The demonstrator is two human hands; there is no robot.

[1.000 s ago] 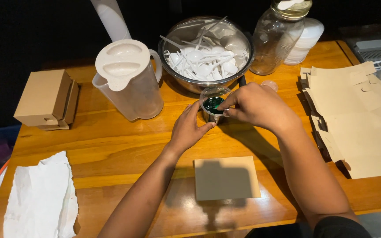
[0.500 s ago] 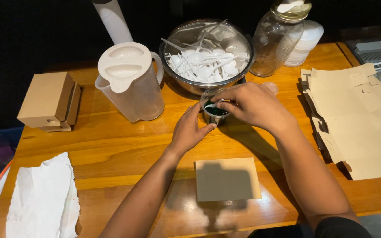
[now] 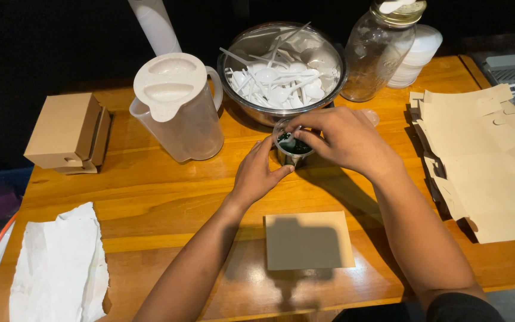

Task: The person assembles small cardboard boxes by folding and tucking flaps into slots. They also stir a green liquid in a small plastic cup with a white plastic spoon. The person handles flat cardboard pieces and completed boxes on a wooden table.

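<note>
A wooden counter [image 3: 168,203] is stretching out under a black backdrop, and it is crowded along the back and sides. The open room is sitting at the near middle, where only a flat tan card [image 3: 309,240] is lying between the 2 forearms. On the far left edge a small brown box [image 3: 67,132] is sitting, and crumpled white paper [image 3: 58,268] is hanging at the near left corner. The right edge is taken up by a stack of flat cardboard cutouts [image 3: 484,167]. At the back, a lidded plastic pitcher [image 3: 177,107], a steel bowl of white plastic spoons [image 3: 281,71] and a big glass jar [image 3: 382,50] are standing in a row, close together.

Right in front of the bowl, a small clear cup [image 3: 292,148] with dark green contents is standing on the counter. The left hand [image 3: 260,173] is cupping it from the near left, fingers curled loosely and thumb touching its base. The right hand [image 3: 344,140] is arching over the rim from the right, fingertips pinched on what looks like a small white spoon [image 3: 290,141] inside the cup. Both forearms are reaching up from the near edge, converging on the cup, wrists bending slightly inward.
</note>
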